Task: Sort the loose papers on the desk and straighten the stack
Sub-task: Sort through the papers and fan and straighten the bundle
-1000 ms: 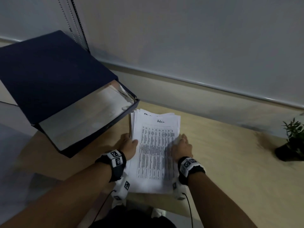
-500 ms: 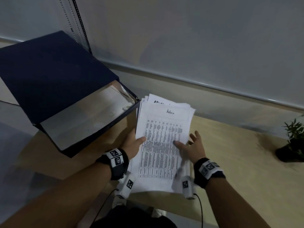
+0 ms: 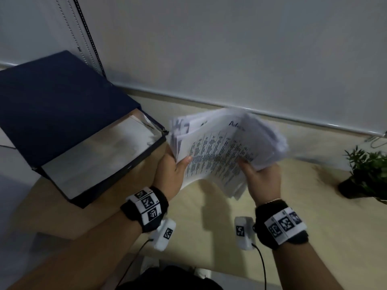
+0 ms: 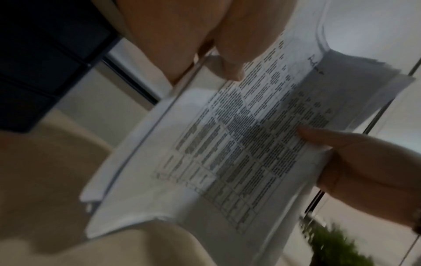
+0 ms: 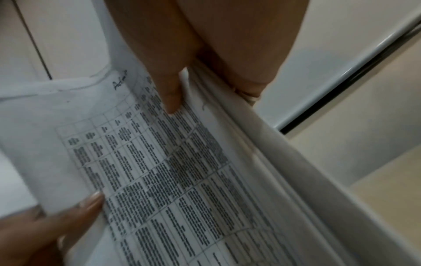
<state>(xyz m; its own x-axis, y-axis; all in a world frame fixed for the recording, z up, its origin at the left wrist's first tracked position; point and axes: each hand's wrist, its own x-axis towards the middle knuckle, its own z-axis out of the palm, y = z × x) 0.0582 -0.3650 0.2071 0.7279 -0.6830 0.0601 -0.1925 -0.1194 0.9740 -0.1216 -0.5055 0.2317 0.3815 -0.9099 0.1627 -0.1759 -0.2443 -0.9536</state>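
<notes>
A thick stack of printed papers (image 3: 219, 151) is held up off the wooden desk (image 3: 209, 216), bowed and tilted to the right, its sheets fanned at the far edges. The top sheet carries a printed table and a handwritten word. My left hand (image 3: 169, 172) grips the stack's left edge, thumb on top. My right hand (image 3: 261, 176) grips the right edge, thumb on the top sheet. In the left wrist view the stack (image 4: 239, 144) fills the frame with my left thumb on it. The right wrist view shows the stack (image 5: 170, 171) pinched between my right thumb and fingers.
An open dark blue binder (image 3: 62, 122) with papers inside lies at the left, close to the stack. A small potted plant (image 3: 368, 174) stands at the right edge of the desk. A white roller blind (image 3: 230, 49) hangs behind the desk.
The stack lay flat on the desk under both hands a second ago. Both hands have gripped its sides and lifted it up, tilting it to the right.
</notes>
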